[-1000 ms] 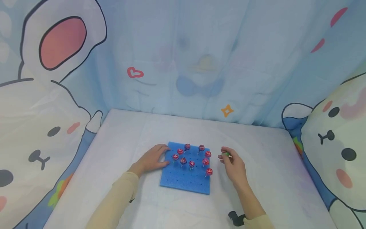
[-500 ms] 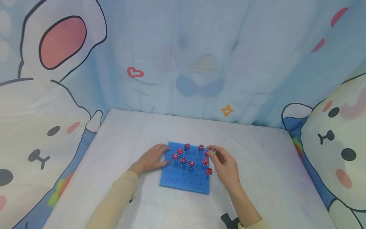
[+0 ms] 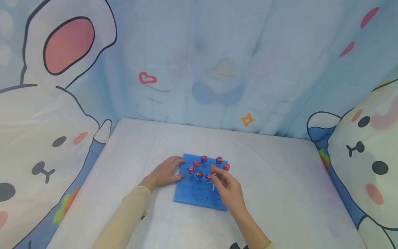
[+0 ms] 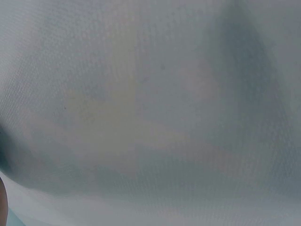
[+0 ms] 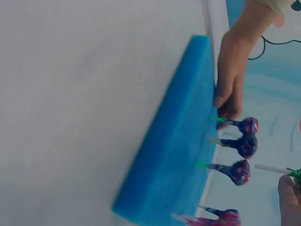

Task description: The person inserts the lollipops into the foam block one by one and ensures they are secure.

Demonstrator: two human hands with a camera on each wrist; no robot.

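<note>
A blue foam board [image 3: 194, 197] with rows of small holes lies on the table. Several red and purple wrapped lollipops [image 3: 199, 174] stand in it, sticks down. My right hand [image 3: 231, 192] is over the board's right half, pinching a lollipop [image 5: 273, 168] by its green-wrapped head between thumb and fingers. Its bare white stick points down in the head view, its tip apart from the foam in the right wrist view. At the board's left edge, my left hand [image 3: 166, 172] rests with thumb and fingers spread against the foam. The right hand hides the standing lollipops on the board's right side.
A pale cloth [image 3: 149, 138] covers the table around the board. Behind and beside it hang light-blue curtains [image 3: 174, 52] with cartoon animals. Blurred pale cloth [image 4: 150, 113] fills most of the left wrist view.
My right hand has moved left from beside the board to over it, carrying the pinched lollipop. The left hand and the board have stayed in place.
</note>
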